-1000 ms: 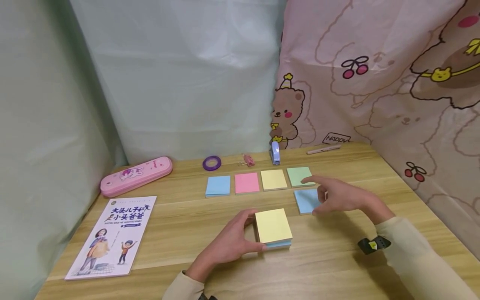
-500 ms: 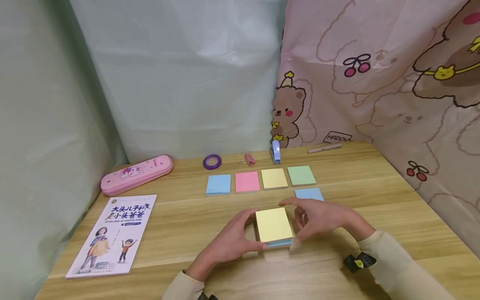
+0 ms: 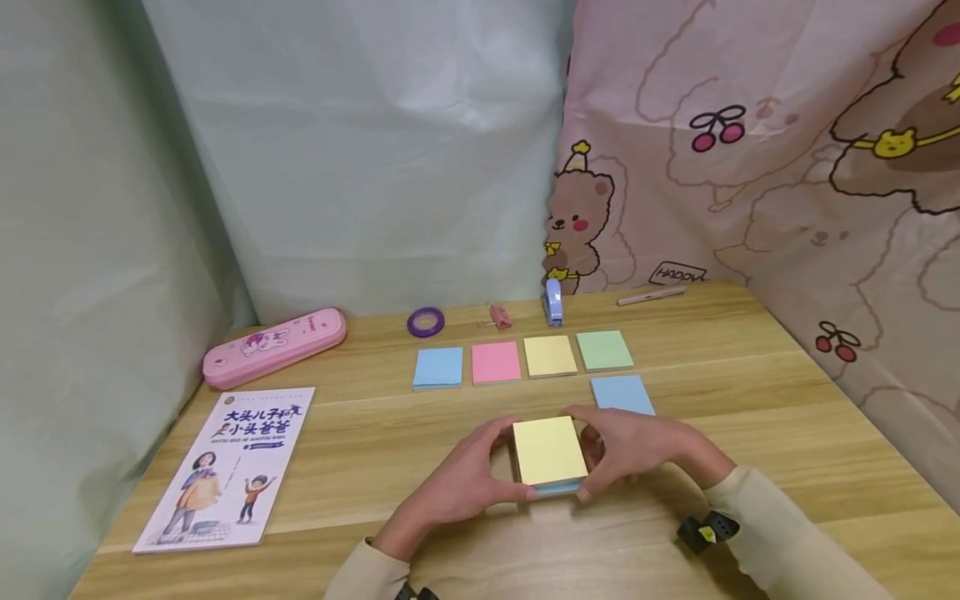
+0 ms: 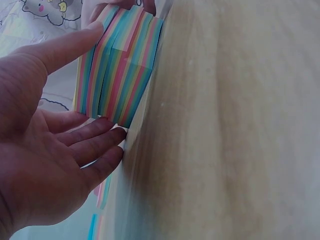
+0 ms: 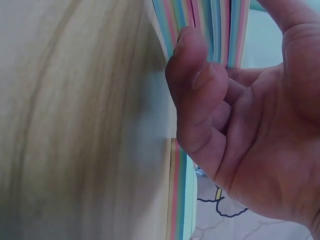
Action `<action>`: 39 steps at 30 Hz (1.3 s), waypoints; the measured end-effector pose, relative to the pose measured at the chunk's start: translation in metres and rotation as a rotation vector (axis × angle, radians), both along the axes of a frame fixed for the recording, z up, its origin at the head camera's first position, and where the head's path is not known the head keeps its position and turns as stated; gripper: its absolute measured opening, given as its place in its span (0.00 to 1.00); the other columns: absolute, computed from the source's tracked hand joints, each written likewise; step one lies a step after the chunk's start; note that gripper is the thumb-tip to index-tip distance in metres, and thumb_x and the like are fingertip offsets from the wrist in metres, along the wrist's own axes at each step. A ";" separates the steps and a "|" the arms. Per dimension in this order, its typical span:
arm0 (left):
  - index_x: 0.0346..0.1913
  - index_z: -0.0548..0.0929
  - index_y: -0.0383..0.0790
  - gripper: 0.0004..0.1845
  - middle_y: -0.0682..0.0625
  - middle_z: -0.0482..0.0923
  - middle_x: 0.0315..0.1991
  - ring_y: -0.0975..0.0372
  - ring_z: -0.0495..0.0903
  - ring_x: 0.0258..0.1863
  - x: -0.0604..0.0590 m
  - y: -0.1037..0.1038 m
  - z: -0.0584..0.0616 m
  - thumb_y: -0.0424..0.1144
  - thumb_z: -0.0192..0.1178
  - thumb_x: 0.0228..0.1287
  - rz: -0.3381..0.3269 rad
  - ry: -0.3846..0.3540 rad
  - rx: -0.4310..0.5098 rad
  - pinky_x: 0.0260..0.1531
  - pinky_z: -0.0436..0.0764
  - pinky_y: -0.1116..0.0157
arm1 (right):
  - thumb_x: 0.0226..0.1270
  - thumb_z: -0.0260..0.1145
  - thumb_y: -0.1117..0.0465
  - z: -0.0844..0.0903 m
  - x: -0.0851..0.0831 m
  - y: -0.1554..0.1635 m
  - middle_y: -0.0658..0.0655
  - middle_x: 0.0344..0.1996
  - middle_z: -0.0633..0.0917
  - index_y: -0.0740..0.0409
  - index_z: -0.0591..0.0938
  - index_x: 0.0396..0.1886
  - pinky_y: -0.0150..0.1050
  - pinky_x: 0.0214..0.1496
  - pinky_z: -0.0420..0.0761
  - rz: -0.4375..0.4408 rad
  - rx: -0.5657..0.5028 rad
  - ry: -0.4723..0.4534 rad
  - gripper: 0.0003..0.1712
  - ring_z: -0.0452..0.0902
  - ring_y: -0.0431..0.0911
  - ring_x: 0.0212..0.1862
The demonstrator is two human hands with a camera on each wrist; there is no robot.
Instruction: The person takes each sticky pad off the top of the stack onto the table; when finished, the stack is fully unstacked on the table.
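The sticky-note stack (image 3: 549, 451) lay near the middle of the table's (image 3: 750, 350) front half, yellow sheet on top, clasped from both sides. In the head view the left hand (image 3: 467, 482) pressed its thumb and fingers to the stack's left edge while the right hand (image 3: 637, 446) curled around the right edge. A loose blue pad (image 3: 621, 393) sat just behind the right hand, and a row of four pads (image 3: 522, 361) ran toward the back edge. A storybook (image 3: 228, 465) and a pink pencil case (image 3: 274, 347) lay by the left edge.

In the left wrist view the left hand (image 4: 47, 165) had its thumb along one edge of the stack (image 4: 120, 70) and its nearly straight fingers (image 4: 95, 142) touching the striped side.

In the right wrist view the right hand (image 5: 250, 135) pinched the coloured layers (image 5: 205, 20), its thumb (image 5: 197, 82) bent against them.

The step in hand looked like separating another block of one colour; the next move would call for the right fingertips finding the seam between colours while the left steadied the rest.

Both wrist views were blurred and cut off the stack's top; which layer the fingers had found could not be told.
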State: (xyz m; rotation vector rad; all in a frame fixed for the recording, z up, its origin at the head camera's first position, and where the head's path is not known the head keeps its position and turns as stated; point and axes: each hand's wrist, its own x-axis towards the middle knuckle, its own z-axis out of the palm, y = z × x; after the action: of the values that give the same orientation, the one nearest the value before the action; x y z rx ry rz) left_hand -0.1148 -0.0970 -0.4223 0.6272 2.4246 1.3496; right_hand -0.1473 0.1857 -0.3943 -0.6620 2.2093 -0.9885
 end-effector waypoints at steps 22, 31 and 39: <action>0.74 0.72 0.42 0.47 0.50 0.78 0.68 0.55 0.72 0.72 0.001 0.000 0.002 0.50 0.83 0.53 -0.026 0.004 -0.022 0.78 0.68 0.46 | 0.51 0.85 0.48 0.014 0.019 -0.005 0.42 0.29 0.83 0.59 0.68 0.76 0.31 0.33 0.78 0.017 0.114 0.335 0.56 0.76 0.34 0.31; 0.74 0.71 0.38 0.49 0.47 0.77 0.67 0.53 0.72 0.72 0.002 0.000 0.003 0.48 0.84 0.51 -0.031 0.012 -0.024 0.77 0.68 0.44 | 0.53 0.84 0.47 0.013 0.020 -0.006 0.42 0.26 0.82 0.57 0.72 0.73 0.30 0.31 0.76 0.016 0.115 0.399 0.51 0.73 0.32 0.29; 0.74 0.70 0.35 0.49 0.43 0.76 0.68 0.50 0.71 0.74 0.003 0.001 0.003 0.46 0.83 0.52 -0.024 0.038 -0.048 0.77 0.67 0.43 | 0.52 0.84 0.49 0.011 0.019 -0.004 0.42 0.24 0.80 0.55 0.73 0.72 0.30 0.29 0.76 0.009 0.077 0.434 0.49 0.72 0.33 0.27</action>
State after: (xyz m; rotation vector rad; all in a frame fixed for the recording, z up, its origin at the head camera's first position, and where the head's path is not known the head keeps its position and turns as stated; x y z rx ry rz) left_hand -0.1122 -0.0962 -0.4191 0.6735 2.4628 1.2771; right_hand -0.1283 0.1822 -0.3832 -0.9197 2.5983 -0.8059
